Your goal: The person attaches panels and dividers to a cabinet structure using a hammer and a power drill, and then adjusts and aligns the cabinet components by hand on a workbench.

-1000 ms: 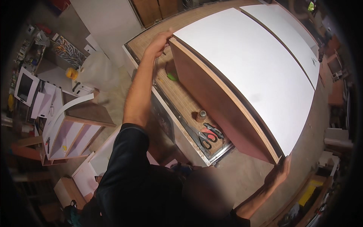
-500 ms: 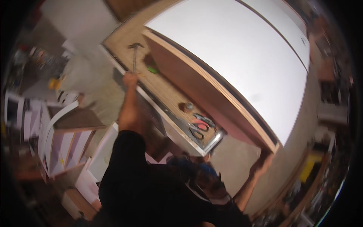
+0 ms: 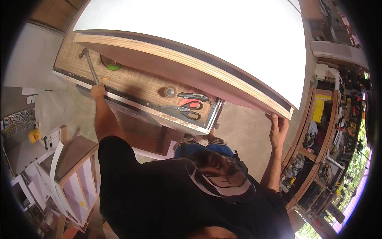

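My left hand (image 3: 98,91) is closed round the handle end of a claw hammer (image 3: 90,65), whose head lies over the wooden worktop (image 3: 133,81) at its left end. A large white-topped cabinet (image 3: 199,38) with a bare plywood front edge rests on the worktop and juts past its right end. My right hand (image 3: 279,126) grips the underside of the cabinet's near right corner, with some fingers hidden beneath. On the worktop lie black-handled scissors (image 3: 190,110), a grey utility knife (image 3: 193,96), a roll of tape (image 3: 170,92) and a green object (image 3: 114,66).
A small yellow-orange item (image 3: 105,78) lies by the hammer. At lower left stands an open wooden cabinet (image 3: 75,179) with a curved white strip (image 3: 56,169) against it. A wooden shelf unit (image 3: 306,137) with tools runs along the right. Concrete floor (image 3: 246,135) shows between.
The view has turned, and the cabinet's front edge now runs more nearly level across it. My left hand still holds the hammer; my right hand stays at the cabinet's corner.
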Available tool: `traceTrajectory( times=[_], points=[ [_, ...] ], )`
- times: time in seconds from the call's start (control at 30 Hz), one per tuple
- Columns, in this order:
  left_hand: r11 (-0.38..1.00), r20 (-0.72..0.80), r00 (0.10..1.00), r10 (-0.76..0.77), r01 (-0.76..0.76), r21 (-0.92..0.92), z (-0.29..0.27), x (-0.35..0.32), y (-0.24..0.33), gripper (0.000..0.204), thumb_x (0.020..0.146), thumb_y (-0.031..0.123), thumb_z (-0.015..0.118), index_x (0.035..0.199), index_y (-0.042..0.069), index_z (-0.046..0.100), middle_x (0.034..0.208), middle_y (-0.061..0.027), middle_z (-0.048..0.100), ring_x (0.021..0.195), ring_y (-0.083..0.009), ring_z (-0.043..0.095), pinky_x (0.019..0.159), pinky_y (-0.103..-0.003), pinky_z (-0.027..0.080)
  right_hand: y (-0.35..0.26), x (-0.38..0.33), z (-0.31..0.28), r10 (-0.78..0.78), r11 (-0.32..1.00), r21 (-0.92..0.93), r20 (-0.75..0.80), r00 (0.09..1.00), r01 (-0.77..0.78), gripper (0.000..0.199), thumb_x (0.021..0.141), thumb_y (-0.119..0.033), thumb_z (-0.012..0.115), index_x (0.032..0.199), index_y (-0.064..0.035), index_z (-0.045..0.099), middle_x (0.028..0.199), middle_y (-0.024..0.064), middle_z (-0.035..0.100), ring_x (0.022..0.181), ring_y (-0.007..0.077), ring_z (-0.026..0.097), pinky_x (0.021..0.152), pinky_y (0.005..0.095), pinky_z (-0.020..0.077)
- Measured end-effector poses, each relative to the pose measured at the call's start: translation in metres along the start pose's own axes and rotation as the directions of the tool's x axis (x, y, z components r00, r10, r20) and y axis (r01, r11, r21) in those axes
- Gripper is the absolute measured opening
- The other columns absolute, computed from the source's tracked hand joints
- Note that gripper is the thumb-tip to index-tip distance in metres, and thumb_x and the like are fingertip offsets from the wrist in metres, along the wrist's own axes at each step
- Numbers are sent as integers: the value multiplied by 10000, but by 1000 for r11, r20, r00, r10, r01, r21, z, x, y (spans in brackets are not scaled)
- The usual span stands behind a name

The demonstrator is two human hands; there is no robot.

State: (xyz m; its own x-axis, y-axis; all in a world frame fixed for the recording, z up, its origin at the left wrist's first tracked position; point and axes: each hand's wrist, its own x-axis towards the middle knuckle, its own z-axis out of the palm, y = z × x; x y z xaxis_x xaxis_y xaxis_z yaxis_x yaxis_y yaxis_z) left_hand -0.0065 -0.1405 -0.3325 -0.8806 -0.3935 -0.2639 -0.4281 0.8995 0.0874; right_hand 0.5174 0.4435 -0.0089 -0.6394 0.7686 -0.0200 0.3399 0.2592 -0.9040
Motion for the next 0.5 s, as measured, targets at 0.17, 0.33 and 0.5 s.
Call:
traceTrajectory(
  times=[0.17, 0.33, 0.5],
  points=[
    [961, 80, 986, 146, -122, -247, 0, 34, -34, 372, 855, 226, 634, 1142, 8, 724, 1201, -268, 699, 1146, -448, 655, 970, -487, 514, 15, -4, 0, -17, 998, 63, 6, 1000, 16, 332, 1044, -185, 653, 1267, 58, 613, 1148, 145, 706, 1026, 219, 690, 932, 393, 581],
    [479, 153, 985, 85, 94, -873, -41, 57, -23, 428, 1011, 334, 592, 1217, -33, 671, 1014, -110, 732, 902, -281, 717, 703, -442, 577, 23, 1, -3, -4, 999, -40, -39, 999, 3, 297, 996, -177, 720, 1175, 56, 670, 1041, 119, 747, 987, 182, 703, 851, 352, 582],
    [613, 40, 997, 62, -6, -790, -143, 46, -36, 462, 1063, 401, 521, 1034, -21, 707, 650, -3, 515, 487, -104, 399, 444, -312, 314, 10, 0, -2, -75, 993, -89, -21, 997, 73, 367, 971, -217, 756, 1253, 1, 670, 1089, 139, 751, 991, 193, 719, 795, 359, 600]
  ],
)
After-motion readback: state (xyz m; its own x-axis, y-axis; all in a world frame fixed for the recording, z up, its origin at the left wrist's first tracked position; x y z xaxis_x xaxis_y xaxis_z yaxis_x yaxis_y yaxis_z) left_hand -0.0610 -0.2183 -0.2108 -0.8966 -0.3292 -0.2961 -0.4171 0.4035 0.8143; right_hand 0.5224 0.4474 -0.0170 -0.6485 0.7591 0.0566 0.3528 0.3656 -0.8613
